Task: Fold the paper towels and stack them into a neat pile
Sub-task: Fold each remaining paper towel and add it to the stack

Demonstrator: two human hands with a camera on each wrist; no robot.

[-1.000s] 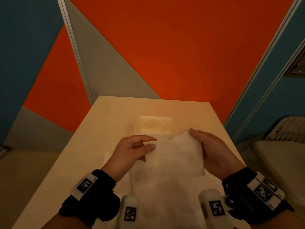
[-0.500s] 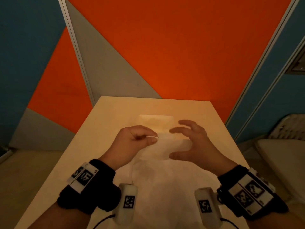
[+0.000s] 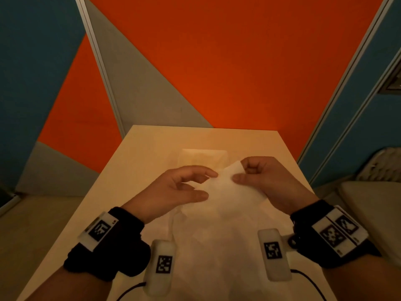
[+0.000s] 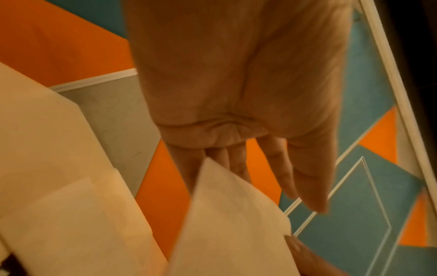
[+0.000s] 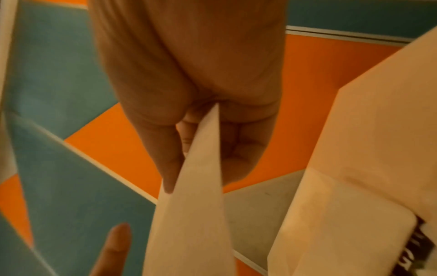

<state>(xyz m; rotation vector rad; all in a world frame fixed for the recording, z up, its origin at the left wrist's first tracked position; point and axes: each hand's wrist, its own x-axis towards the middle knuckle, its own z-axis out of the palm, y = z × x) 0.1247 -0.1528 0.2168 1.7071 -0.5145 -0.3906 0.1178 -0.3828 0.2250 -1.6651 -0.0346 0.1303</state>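
A white paper towel [image 3: 227,196] rises off the sheets lying flat [image 3: 217,257] on the near part of the table. My right hand [image 3: 239,171] pinches its far corner between thumb and curled fingers; the right wrist view shows the towel [image 5: 194,205] running out of that pinch of my right hand [image 5: 201,149]. To the left of the raised sheet my left hand [image 3: 210,184] has loosely straight fingers, its thumb at the towel's edge. In the left wrist view the towel [image 4: 231,224] stands in front of the extended fingers [image 4: 279,168]. A folded pile [image 3: 204,157] lies beyond both hands.
The pale table [image 3: 152,153] is narrow, with its far edge against an orange and grey wall. A white seat-like object [image 3: 368,203] stands close to the table's right side. Cables trail from the wrist cameras at the near edge.
A second ago both hands held a folded towel; half a second ago the right hand was open over the pile. Now the right hand pinches a sheet's corner and lifts it, and the left hand has opened.
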